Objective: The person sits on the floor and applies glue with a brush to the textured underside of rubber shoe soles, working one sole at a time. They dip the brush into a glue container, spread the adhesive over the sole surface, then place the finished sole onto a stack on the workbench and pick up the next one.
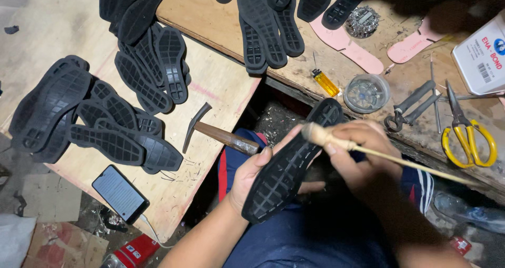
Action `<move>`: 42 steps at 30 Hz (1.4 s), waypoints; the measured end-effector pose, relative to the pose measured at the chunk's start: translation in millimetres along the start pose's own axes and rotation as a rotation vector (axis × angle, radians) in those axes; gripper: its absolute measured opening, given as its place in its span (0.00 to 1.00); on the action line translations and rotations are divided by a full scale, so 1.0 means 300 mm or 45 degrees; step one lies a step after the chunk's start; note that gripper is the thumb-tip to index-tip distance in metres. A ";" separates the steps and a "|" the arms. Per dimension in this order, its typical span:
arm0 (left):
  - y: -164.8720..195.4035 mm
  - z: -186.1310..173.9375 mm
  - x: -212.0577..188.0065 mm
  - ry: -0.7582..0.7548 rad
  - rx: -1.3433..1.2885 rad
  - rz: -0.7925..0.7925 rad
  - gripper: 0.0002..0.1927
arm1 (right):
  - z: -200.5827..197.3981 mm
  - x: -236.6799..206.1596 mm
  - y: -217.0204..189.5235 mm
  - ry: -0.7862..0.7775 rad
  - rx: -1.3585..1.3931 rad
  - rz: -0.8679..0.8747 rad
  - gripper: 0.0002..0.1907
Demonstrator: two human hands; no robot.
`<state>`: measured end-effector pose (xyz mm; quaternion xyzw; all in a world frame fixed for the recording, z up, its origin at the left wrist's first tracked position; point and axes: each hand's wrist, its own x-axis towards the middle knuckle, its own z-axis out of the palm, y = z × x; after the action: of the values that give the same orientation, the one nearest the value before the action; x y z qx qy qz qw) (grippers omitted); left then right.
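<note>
Treaded black rubber shoe sole (286, 165) is held over the lap, tread up, cupped from below by the left hand (252, 176), whose fingers are closed around its edge. A thin wooden stick with a wrapped, padded tip (321, 135) is pinched in the right hand (363, 152), and the tip is pressed to the sole's upper rim — judged to be a coating or glue step along the edge. Steady strokes along the rim seem to be called for next, with the sole turned in the left hand.

Just left of the sole, a hammer with a wooden handle (215, 131) lies on a plywood board (221, 83); farther left, more black soles (94, 123) are piled, and a dark phone (120, 193) rests below them. Right of the sole, on a worn workbench (410, 83) — yellow-handled scissors (465, 136), grey pliers (407, 110), a yellow lighter (326, 82) and a round clear tub (366, 93) are set. The room is dim and littered.
</note>
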<state>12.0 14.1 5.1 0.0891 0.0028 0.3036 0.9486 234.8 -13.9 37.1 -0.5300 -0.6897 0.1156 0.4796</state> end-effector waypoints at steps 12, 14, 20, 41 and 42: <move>-0.021 -0.064 0.111 0.144 0.090 0.210 0.41 | 0.097 -0.045 -0.083 -0.251 0.095 -0.249 0.16; -0.019 -0.078 0.128 0.154 -0.019 0.267 0.40 | 0.105 -0.069 -0.084 -0.341 0.103 -0.298 0.15; 0.011 -0.123 0.163 0.153 -0.201 0.427 0.38 | 0.132 -0.124 -0.073 -0.338 -0.008 -0.546 0.16; 0.014 -0.065 0.147 0.025 -0.215 0.368 0.34 | 0.127 -0.069 -0.086 -0.377 -0.111 -0.427 0.09; 0.013 -0.066 0.145 -0.010 -0.265 0.354 0.34 | 0.124 -0.057 -0.092 -0.502 -0.153 -0.497 0.08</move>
<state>44.0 45.4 -11.5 -0.0091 -0.0447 0.4301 0.9016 187.9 -26.8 27.2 -0.3818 -0.8644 0.0808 0.3170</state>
